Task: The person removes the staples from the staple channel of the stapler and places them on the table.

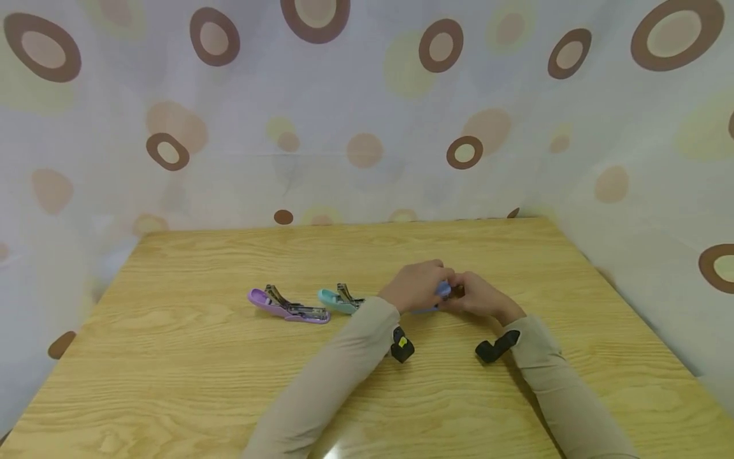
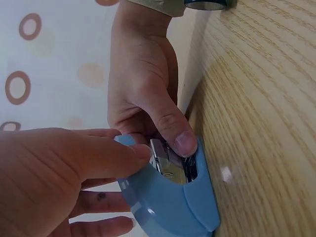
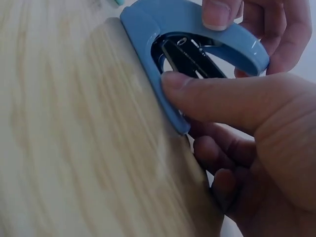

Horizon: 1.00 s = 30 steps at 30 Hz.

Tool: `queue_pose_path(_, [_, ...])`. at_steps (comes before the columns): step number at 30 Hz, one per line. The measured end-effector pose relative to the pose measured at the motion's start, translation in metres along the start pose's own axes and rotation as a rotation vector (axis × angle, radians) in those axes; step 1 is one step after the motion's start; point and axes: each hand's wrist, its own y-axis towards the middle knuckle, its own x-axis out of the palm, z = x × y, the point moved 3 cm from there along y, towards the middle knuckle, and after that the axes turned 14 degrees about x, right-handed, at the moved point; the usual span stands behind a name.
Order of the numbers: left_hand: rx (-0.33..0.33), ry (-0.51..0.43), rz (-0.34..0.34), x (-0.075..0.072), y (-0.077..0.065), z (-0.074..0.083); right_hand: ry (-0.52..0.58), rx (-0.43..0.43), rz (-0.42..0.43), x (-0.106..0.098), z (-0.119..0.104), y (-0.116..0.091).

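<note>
A blue stapler [image 1: 444,290] [image 2: 168,212] stands on the wooden table between both hands, its top cover raised from the base. My left hand [image 1: 415,287] [image 2: 44,173] grips the raised cover, thumb on one side and fingers on the other. The right hand [image 1: 478,296] [image 3: 261,108] pinches the front of the base, with the thumb beside the dark metal staple channel [image 3: 192,59]. In the head view the hands hide most of this stapler. Left of them lies a teal stapler [image 1: 332,301], opened wide and partly hidden by the left hand and sleeve.
A purple stapler [image 1: 260,298], also opened wide, lies farther left on the wooden table [image 1: 189,357]. A patterned curtain [image 1: 367,115] hangs behind the table and along its sides. Black wrist devices [image 1: 401,347] sit below the sleeves.
</note>
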Motion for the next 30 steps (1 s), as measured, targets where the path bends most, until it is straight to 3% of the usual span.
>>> queue_pose_path(14, [0.029, -0.03, -0.023, 0.0071, 0.0043, -0.0046, 0.033, -0.036, 0.016, 0.0044, 0.01, 0.0005])
queue_pose_path(21, [0.05, -0.072, -0.001, 0.01, 0.002, -0.0051, 0.029, -0.046, 0.021, 0.0069, 0.0071, -0.0014])
queue_pose_path(30, [0.059, -0.163, 0.005, 0.0082, -0.0013, -0.0088, 0.019, -0.002, 0.013, 0.0075, 0.0029, -0.0023])
